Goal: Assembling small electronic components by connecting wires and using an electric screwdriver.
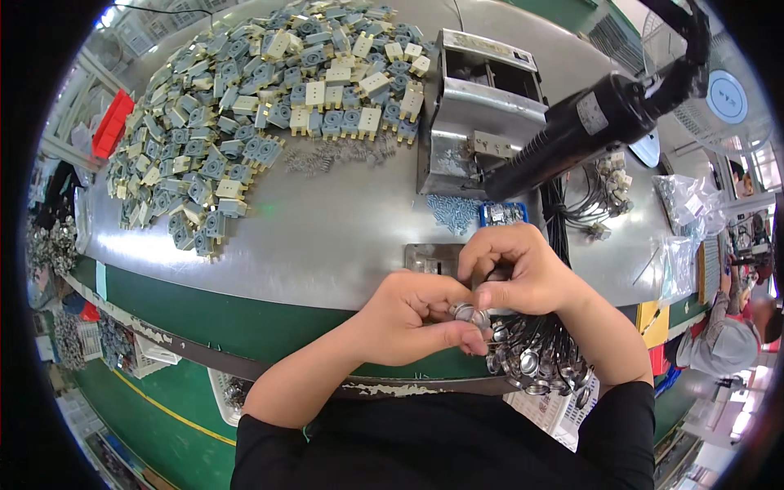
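Observation:
Just over the table's front edge, my left hand [412, 320] grips a small round metal cap [469, 314] between thumb and fingers. My right hand [523, 268] is beside it, thumb and fingers pinched together near the cap's upper edge. Whatever is inside that pinch is hidden. Below my right wrist, a bundle of black cables with round silver ends [531, 362] hangs over the edge. A flat metal fixture [420, 258] lies on the table just beyond my hands.
Grey and cream switch-like blocks [237, 106] form a large pile at the back left. Blue screws [454, 212] lie by a blue tray [503, 214] of small metal parts. A black powered screwdriver [563, 135] leans in before a metal machine [490, 90]. Clear bags [688, 204] lie right.

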`<state>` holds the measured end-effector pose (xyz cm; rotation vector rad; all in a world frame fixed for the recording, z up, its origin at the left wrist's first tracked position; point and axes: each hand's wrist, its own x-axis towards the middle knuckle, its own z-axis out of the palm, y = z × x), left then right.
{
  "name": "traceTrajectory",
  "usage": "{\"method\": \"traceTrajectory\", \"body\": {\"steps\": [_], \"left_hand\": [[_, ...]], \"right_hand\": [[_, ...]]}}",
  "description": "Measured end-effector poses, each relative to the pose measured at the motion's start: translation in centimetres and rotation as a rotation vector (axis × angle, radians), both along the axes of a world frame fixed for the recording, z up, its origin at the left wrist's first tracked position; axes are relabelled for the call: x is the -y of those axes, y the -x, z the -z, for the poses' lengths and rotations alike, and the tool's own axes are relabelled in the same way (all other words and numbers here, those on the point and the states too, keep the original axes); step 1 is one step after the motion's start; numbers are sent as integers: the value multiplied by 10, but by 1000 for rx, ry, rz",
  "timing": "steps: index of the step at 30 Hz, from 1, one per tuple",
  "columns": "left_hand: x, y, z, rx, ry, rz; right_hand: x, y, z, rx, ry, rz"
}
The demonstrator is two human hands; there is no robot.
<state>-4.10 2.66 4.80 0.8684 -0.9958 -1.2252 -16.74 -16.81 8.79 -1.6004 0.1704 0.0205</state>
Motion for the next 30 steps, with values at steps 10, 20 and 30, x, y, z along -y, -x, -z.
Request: {"method": "traceTrajectory", "body": {"steps": [10, 20, 30], "left_hand": [[-4, -8, 22, -709, -45, 66], [9, 3, 6, 195, -162, -470], [8, -7, 13, 152, -97, -354]], "right_hand": [[-1, 8, -9, 502, 672, -62], [-9, 14, -12, 172, 461, -64], [-3, 18, -23, 56, 322, -17]]}}
